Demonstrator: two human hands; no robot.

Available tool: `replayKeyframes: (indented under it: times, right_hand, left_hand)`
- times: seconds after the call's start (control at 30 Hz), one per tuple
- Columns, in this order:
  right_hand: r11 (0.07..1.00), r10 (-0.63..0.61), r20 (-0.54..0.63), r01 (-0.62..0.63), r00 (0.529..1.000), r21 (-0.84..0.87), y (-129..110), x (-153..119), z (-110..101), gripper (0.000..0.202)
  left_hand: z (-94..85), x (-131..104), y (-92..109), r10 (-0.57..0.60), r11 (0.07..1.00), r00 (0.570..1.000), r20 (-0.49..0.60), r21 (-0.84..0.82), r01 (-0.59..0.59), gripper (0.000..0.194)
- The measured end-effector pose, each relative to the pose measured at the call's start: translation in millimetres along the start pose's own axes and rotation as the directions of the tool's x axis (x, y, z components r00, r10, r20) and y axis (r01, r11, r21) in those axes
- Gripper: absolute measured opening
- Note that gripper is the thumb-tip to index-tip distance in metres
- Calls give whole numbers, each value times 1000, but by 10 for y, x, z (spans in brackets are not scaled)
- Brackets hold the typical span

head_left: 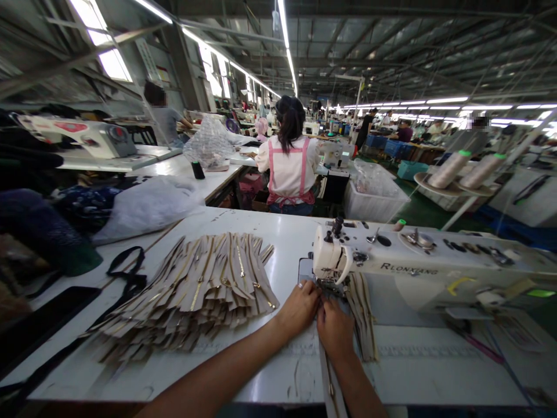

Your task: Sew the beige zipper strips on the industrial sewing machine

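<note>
At the needle end of a white sewing machine, my left hand and my right hand are close together, fingers bent and pressed in. Between them they pinch a beige zipper, whose tail hangs down toward the table's front edge beside my right wrist. The end under the presser foot is hidden by my fingers. Just right of my right hand, several beige zippers lie beneath the machine arm. A large fanned heap of beige zippers with gold teeth spreads to the left of my left hand.
A black strap and a white plastic bag lie at the left. Ahead sits a co-worker with their back to me. Thread cones stand at the right. Purple-handled scissors rest under the machine's right side.
</note>
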State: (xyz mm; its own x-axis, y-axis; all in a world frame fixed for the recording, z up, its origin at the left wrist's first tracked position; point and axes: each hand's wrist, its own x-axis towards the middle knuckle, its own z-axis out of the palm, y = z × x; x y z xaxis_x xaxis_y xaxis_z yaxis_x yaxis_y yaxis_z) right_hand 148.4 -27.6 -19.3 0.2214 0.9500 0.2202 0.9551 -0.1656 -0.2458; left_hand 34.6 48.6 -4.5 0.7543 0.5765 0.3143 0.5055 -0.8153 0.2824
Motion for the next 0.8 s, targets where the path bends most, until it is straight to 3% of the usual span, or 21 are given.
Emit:
replayKeyframes:
  times: [0.8]
  right_hand:
    - [999,10,8,-10,1000,-33,-47,39,-47,36]
  left_hand:
    - [-68,-71,-105,-1,980,999,-53,-201,-10,19]
